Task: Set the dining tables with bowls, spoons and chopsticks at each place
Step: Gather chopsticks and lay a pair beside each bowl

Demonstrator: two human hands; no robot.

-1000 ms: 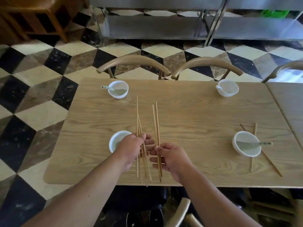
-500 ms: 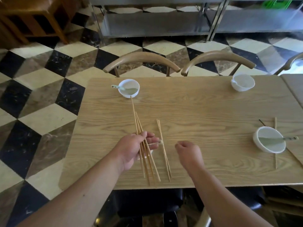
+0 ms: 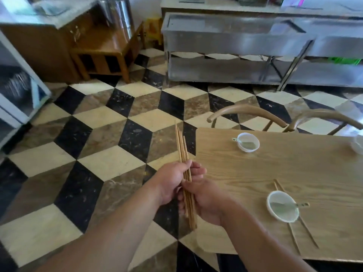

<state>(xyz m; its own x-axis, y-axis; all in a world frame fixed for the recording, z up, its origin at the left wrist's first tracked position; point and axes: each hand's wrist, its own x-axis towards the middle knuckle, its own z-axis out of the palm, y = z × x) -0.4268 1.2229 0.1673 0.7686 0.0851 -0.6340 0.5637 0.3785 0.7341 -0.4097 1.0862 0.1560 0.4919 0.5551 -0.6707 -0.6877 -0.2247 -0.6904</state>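
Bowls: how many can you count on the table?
3. The far bowl sits near the chairs; the near bowl by the front edge; a third bowl is cut off at right. More may be out of frame.

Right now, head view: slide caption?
Left hand and right hand hold chopstick bundle beside table; near bowl has spoon, chopstick pair.

A bundle of chopsticks (image 3: 183,154), thin pale wood, points up and away, gripped by the left hand (image 3: 172,183) and right hand (image 3: 208,201) just off the table (image 3: 255,173). On the table, the near bowl (image 3: 282,206) is white and holds a pale green spoon (image 3: 300,204), handle to the right; a splayed pair of chopsticks (image 3: 306,230) lies partly hidden behind it. The far bowl (image 3: 248,142) holds a second spoon (image 3: 234,139), handle to the left.
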